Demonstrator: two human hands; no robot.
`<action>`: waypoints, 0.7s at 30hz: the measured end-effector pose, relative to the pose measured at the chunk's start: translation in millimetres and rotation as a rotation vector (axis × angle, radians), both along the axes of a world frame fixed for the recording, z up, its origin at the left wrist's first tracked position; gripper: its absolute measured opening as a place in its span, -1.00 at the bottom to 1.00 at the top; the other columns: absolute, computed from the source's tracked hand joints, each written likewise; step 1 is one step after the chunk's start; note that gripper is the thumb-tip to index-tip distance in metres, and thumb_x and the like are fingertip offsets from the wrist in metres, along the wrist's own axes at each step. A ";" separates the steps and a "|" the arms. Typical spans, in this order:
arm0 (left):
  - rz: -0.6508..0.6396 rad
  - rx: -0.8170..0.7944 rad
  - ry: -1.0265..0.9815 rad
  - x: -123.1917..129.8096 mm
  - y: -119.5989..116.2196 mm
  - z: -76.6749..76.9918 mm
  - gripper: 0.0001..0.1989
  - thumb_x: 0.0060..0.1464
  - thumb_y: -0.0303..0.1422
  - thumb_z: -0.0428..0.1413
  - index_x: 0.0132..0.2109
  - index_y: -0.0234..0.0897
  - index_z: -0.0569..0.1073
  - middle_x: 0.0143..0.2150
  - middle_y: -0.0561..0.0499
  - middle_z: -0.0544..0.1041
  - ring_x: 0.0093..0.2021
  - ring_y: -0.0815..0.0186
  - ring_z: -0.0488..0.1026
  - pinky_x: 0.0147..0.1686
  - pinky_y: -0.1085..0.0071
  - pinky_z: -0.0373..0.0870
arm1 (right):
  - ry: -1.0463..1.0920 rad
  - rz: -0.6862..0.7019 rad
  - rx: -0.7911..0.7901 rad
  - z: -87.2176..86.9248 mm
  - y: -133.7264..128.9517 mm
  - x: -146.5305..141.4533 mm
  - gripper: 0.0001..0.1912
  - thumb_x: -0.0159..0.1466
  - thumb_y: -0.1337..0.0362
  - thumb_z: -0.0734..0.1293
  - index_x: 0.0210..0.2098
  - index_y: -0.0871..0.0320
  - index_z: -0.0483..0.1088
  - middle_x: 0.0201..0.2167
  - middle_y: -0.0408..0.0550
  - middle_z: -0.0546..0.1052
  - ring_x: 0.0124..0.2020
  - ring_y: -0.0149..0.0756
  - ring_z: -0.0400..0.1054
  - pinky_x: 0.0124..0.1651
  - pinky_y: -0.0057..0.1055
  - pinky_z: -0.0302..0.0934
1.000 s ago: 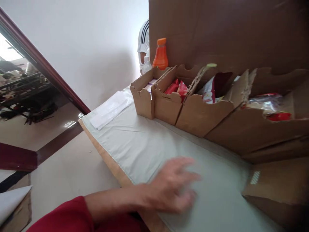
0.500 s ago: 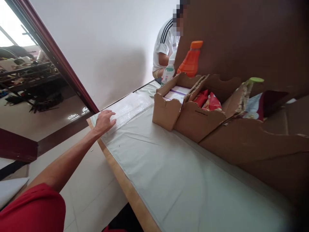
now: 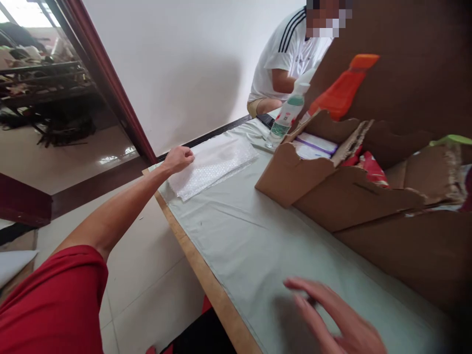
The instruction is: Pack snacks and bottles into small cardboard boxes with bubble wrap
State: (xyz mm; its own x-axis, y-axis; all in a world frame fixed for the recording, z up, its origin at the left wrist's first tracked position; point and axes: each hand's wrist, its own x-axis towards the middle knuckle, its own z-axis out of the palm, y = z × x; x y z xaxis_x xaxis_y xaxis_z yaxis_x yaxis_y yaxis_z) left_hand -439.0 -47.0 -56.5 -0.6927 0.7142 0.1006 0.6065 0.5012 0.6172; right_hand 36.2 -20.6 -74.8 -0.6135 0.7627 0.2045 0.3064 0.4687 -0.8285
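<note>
Left hand [image 3: 179, 160]: fingers curled at the near end of the bubble wrap [image 3: 217, 169]; whether they grip it cannot be told. The bubble wrap lies flat, extending rightward from this hand. Right hand [image 3: 348, 324]: open, thumb and fingers apart, over the cloth [image 3: 236, 241]. Beyond it: cardboard boxes [image 3: 283, 177] and 2 bottles — 1 clear bottle [image 3: 282, 125], 1 orange bottle [image 3: 341, 91].

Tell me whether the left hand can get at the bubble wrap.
Likely yes: the left hand is at one end of the bubble wrap, with nothing visible between them; the cardboard boxes stand off to the side.
</note>
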 end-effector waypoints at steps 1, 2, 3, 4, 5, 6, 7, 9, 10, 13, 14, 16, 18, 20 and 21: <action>-0.001 0.031 -0.048 -4.6 -0.7 2.0 -0.91 0.07 -0.43 0.18 -0.40 -0.29 0.52 -0.52 0.09 0.47 -0.44 0.36 0.41 -0.37 0.44 0.31 | -0.049 0.155 0.056 3.3 10.1 -30.7 -0.84 0.33 0.05 0.38 -0.16 -0.23 0.62 -0.25 -0.07 0.64 -0.25 -0.08 0.54 -0.32 -0.24 0.48; -0.003 0.058 -0.098 -8.5 -1.2 4.2 -0.91 0.04 -0.44 0.16 -0.42 -0.29 0.51 -0.55 0.10 0.44 -0.48 0.38 0.38 -0.41 0.45 0.28 | -0.046 0.233 0.096 6.4 19.8 -64.1 -0.80 0.36 0.11 0.32 -0.14 -0.16 0.61 -0.20 -0.07 0.65 -0.19 -0.09 0.55 -0.27 -0.24 0.49; -0.007 0.083 -0.147 -12.0 -1.6 6.5 -0.92 0.02 -0.44 0.15 -0.43 -0.29 0.50 -0.56 0.11 0.43 -0.50 0.40 0.35 -0.43 0.46 0.27 | -0.034 0.292 0.131 9.0 28.4 -98.7 -0.76 0.39 0.16 0.27 -0.13 -0.07 0.60 -0.18 -0.07 0.66 -0.19 -0.12 0.55 -0.18 -0.24 0.49; -0.011 0.106 -0.193 -15.2 -1.8 8.8 -0.92 0.00 -0.44 0.14 -0.43 -0.29 0.49 -0.55 0.10 0.44 -0.51 0.41 0.34 -0.43 0.45 0.28 | -0.032 0.335 0.176 10.8 35.3 -133.0 -0.73 0.40 0.23 0.23 -0.10 -0.01 0.59 -0.14 -0.06 0.66 -0.15 -0.15 0.54 -0.09 -0.24 0.48; -0.013 0.129 -0.232 -18.2 -1.8 11.1 -0.93 -0.02 -0.43 0.14 -0.44 -0.29 0.48 -0.54 0.09 0.44 -0.51 0.41 0.34 -0.42 0.45 0.30 | -0.067 0.371 0.247 11.8 40.2 -165.5 -0.69 0.39 0.31 0.20 -0.07 0.04 0.57 -0.09 -0.04 0.65 -0.08 -0.15 0.53 0.01 -0.23 0.45; -0.015 0.151 -0.263 -21.1 -1.6 13.0 -0.93 -0.03 -0.43 0.14 -0.45 -0.29 0.47 -0.52 0.08 0.45 -0.51 0.42 0.35 -0.41 0.44 0.31 | -0.128 0.409 0.326 12.0 43.1 -195.0 -0.66 0.36 0.39 0.19 -0.04 0.08 0.56 -0.05 -0.02 0.64 -0.03 -0.15 0.51 0.07 -0.21 0.42; -0.015 0.172 -0.287 -24.0 -1.2 14.6 -0.93 -0.04 -0.43 0.14 -0.46 -0.29 0.45 -0.51 0.08 0.46 -0.50 0.42 0.34 -0.39 0.43 0.32 | -0.152 0.432 0.355 11.3 44.0 -220.7 -0.64 0.34 0.44 0.20 0.00 0.12 0.55 0.00 0.01 0.62 0.03 -0.13 0.48 0.14 -0.19 0.37; -0.015 0.210 -0.318 -29.8 0.3 16.1 -0.93 -0.07 -0.44 0.14 -0.48 -0.28 0.43 -0.51 0.08 0.44 -0.50 0.43 0.32 -0.37 0.42 0.32 | -0.200 0.479 0.403 7.9 41.6 -259.4 -0.59 0.32 0.49 0.23 0.08 0.16 0.52 0.08 0.04 0.59 0.13 -0.11 0.42 0.22 -0.17 0.30; -0.016 0.225 -0.327 -32.4 1.2 16.1 -0.93 -0.08 -0.44 0.14 -0.49 -0.28 0.42 -0.51 0.08 0.43 -0.50 0.44 0.30 -0.37 0.42 0.30 | -0.215 0.501 0.415 5.3 39.2 -272.6 -0.57 0.31 0.50 0.25 0.12 0.16 0.50 0.11 0.04 0.57 0.15 -0.10 0.39 0.24 -0.16 0.28; -0.029 0.250 -0.342 -37.8 3.6 14.2 -0.96 -0.13 -0.47 0.15 -0.47 -0.28 0.43 -0.53 0.10 0.40 -0.52 0.44 0.24 -0.41 0.43 0.23 | -0.274 0.556 0.458 -4.4 32.1 -294.8 -0.51 0.28 0.51 0.33 0.18 0.12 0.46 0.18 0.03 0.52 0.18 -0.06 0.36 0.25 -0.13 0.26; -0.035 0.252 -0.346 -38.5 4.1 13.5 -0.96 -0.15 -0.48 0.15 -0.46 -0.27 0.43 -0.54 0.10 0.39 -0.52 0.44 0.23 -0.43 0.43 0.21 | -0.293 0.560 0.470 -7.9 31.0 -298.3 -0.51 0.27 0.51 0.35 0.17 0.11 0.47 0.20 0.04 0.51 0.17 -0.05 0.36 0.24 -0.12 0.26; -0.046 0.251 -0.353 -38.5 4.0 13.3 -0.92 -0.17 -0.51 0.16 -0.43 -0.27 0.44 -0.54 0.11 0.40 -0.53 0.44 0.23 -0.46 0.44 0.16 | -0.327 0.539 0.484 -14.3 31.4 -301.7 -0.61 0.29 0.50 0.34 0.07 0.11 0.53 0.20 0.06 0.50 0.15 -0.02 0.36 0.21 -0.10 0.27; -0.056 0.246 -0.359 -37.7 3.0 14.3 -0.90 -0.17 -0.52 0.16 -0.41 -0.27 0.43 -0.54 0.11 0.40 -0.54 0.44 0.23 -0.48 0.44 0.13 | -0.351 0.491 0.488 -18.5 33.7 -302.0 -0.71 0.34 0.49 0.29 -0.05 0.13 0.57 0.17 0.09 0.50 0.13 -0.02 0.37 0.17 -0.13 0.28; -0.065 0.242 -0.364 -37.5 1.6 16.2 -0.89 -0.16 -0.54 0.16 -0.41 -0.28 0.44 -0.54 0.11 0.40 -0.54 0.44 0.24 -0.49 0.45 0.13 | -0.360 0.444 0.486 -18.8 34.1 -300.8 -0.73 0.37 0.49 0.26 -0.10 0.15 0.57 0.17 0.10 0.50 0.12 -0.05 0.36 0.17 -0.17 0.28; -0.068 0.241 -0.366 -37.8 1.1 17.1 -0.89 -0.16 -0.54 0.16 -0.40 -0.28 0.44 -0.54 0.11 0.40 -0.54 0.44 0.25 -0.49 0.45 0.13 | -0.358 0.427 0.487 -17.5 32.4 -300.3 -0.73 0.37 0.48 0.25 -0.08 0.16 0.56 0.18 0.10 0.48 0.13 -0.06 0.35 0.18 -0.19 0.26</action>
State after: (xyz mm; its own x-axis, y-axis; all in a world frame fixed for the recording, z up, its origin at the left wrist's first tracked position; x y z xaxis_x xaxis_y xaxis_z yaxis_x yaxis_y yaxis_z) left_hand -476.8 -45.9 -39.5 -0.6663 0.7452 0.0269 0.3528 0.2832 0.8918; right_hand -264.1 11.8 -92.3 -0.9291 0.3168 0.1907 0.2278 0.8967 -0.3795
